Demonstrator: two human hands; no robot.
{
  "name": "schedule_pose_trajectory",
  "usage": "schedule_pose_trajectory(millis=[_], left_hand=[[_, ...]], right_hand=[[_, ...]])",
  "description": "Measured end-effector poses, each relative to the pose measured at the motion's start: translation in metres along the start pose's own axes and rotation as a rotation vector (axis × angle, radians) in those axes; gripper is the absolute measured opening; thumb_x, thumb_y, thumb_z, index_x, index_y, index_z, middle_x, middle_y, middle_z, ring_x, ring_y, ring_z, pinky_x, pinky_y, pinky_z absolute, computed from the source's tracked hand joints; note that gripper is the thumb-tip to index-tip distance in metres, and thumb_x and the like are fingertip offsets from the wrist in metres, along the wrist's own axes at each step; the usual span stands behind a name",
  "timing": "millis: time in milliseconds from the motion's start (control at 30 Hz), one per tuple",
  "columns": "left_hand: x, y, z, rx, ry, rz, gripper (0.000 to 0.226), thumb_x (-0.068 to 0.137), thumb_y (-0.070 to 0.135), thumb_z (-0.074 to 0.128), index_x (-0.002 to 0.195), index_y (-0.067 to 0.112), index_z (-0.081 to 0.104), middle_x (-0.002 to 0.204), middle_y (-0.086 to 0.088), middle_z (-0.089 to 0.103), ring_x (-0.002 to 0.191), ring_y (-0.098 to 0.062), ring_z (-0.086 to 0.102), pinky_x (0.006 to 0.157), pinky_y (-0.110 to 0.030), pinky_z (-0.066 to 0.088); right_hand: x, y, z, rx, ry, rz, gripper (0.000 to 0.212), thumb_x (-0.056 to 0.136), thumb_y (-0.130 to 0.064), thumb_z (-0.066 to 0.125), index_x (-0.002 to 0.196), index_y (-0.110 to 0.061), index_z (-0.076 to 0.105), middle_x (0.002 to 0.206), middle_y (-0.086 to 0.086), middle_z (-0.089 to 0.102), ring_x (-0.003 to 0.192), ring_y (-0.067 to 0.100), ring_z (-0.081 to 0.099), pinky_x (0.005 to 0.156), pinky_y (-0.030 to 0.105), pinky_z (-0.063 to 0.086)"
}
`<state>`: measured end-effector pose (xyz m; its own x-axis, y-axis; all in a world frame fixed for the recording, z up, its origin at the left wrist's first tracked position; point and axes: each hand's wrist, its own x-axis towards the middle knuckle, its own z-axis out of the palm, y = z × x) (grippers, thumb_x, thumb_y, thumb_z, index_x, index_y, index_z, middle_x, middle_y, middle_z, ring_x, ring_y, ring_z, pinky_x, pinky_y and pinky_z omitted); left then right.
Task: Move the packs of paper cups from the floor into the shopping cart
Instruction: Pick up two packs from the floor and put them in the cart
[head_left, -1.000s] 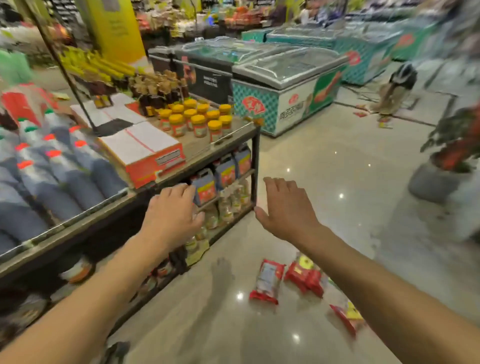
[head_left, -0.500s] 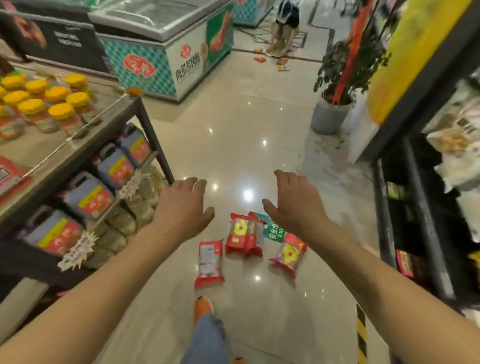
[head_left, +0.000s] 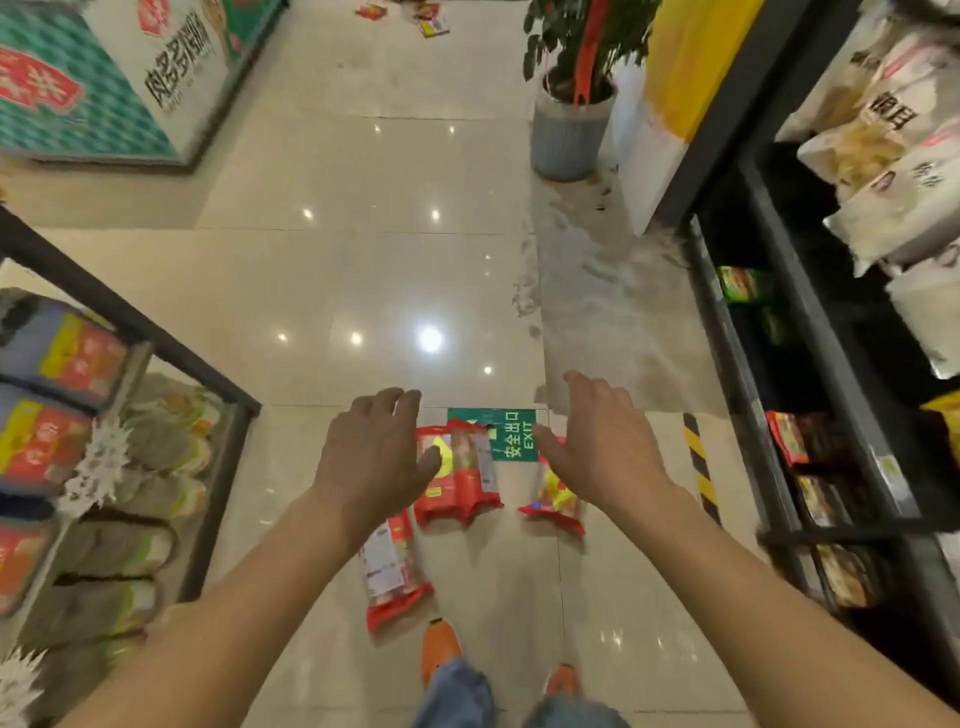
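Since the earlier frame you have stepped nearer; your left hand (head_left: 376, 457) and right hand (head_left: 605, 452), fingers spread and empty, hover above the packs (head_left: 460, 478), evidently preparing a pickup.

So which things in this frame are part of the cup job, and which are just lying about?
Part of the job:
- middle pack
- near pack
- right pack
- left hand
- right hand
No cart in view.

Just lying about:
- potted plant
- exit sign
- freezer
- far litter
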<state>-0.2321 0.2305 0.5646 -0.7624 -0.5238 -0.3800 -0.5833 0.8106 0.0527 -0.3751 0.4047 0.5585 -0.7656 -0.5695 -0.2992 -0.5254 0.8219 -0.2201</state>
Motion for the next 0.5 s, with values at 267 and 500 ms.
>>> schedule_pose_trajectory(millis=[267,500], left_hand=[[0.153,0.031,0.145,-0.030,-0.017,0.049,0.067,0.108,0.050,0.049,0.166,0.021,0.033,0.170,-0.002,0.043,0.152,-0.028,0.045,0.117,-0.041,0.043],[0.270,0.050,0.347,-0.013,-0.013,0.064,0.062,0.106,0.048,0.054,0.159,0.019,0.044,0.159,-0.008,0.054,0.142,-0.035,0.052,0.108,-0.046,0.048]], right_hand=[[0.129,0.062,0.147,0.024,-0.058,0.060,0.073,0.106,-0.052,0.052,0.164,-0.016,0.026,0.160,0.007,0.045,0.143,0.030,0.043,0.113,0.044,0.040],[0.216,0.147,0.340,0.016,-0.042,0.111,0.067,0.105,-0.051,0.051,0.158,-0.015,0.033,0.151,0.012,0.050,0.139,0.035,0.046,0.108,0.046,0.041]])
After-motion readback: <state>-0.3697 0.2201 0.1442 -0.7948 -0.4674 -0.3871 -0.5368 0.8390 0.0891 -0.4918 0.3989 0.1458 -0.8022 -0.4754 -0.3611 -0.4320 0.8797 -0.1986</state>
